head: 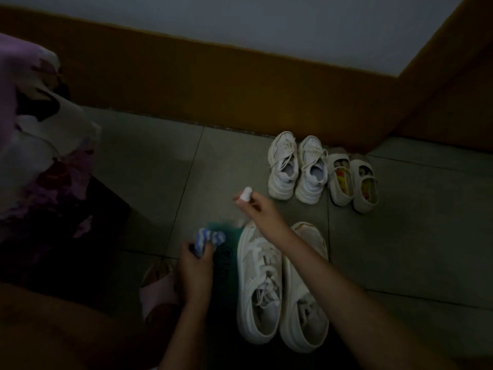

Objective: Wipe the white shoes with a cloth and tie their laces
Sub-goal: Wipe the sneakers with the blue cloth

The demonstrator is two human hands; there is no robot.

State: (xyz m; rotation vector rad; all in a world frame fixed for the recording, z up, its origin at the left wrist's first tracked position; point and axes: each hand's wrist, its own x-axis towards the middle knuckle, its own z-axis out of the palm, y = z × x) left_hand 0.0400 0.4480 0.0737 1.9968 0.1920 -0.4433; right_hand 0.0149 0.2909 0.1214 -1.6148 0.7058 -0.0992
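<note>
Closest in, my left hand [194, 271] curls its fingers round a blue-and-white striped cloth [209, 237], which looks soft and light and is best bunched in the fist. At 1 o'clock from it, my right hand [260, 206] pinches a small white item [246, 194], perhaps a cap or bottle; I cannot tell its contents. The white shoes [256, 289] stand side by side at 6 o'clock from that hand. They look light, with soft uppers and stiff soles, so I'd steady one by the heel. Nothing shows inside them.

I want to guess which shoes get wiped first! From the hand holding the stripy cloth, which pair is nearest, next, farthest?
1. Big laced white shoes, right beside the left hand holding the stripy cloth.
2. Small white sneakers, farther back by the wall.
3. Slip-ons with picture insoles, farthest, back right.
</note>
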